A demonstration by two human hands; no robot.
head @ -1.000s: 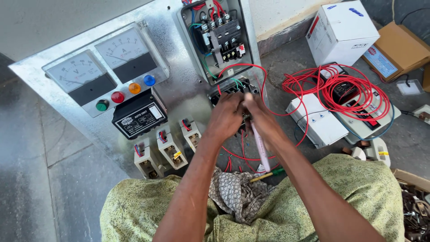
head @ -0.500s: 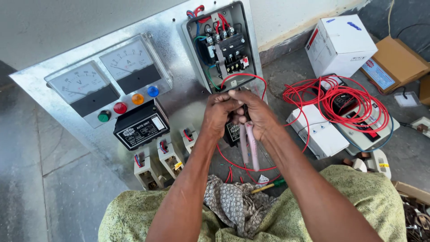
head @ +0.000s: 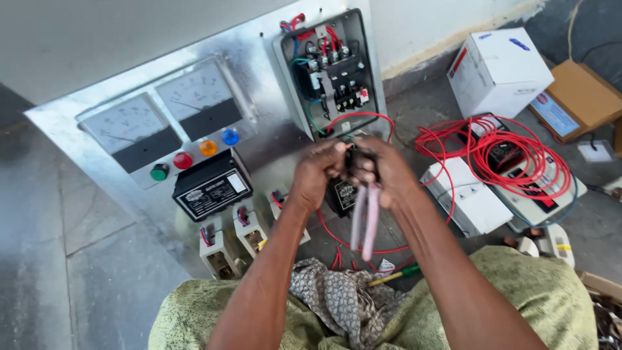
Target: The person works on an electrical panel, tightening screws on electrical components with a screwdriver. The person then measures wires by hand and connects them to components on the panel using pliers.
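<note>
- I sit on a grey concrete floor (head: 84, 272) with a seam running across it.
- A flat galvanized metal panel (head: 259, 71) rests on the floor, leaning back toward the wall.
- A white cardboard box (head: 499, 71) stands near the wall, with a brown cardboard box (head: 583, 97) just beside it.
- A loose coil of red wire (head: 512, 152) lies over flat white packages (head: 466, 198).
- A patterned grey rag (head: 343, 301) lies by my knees, with a green-and-yellow-handled screwdriver (head: 392, 277) beside it.
</note>
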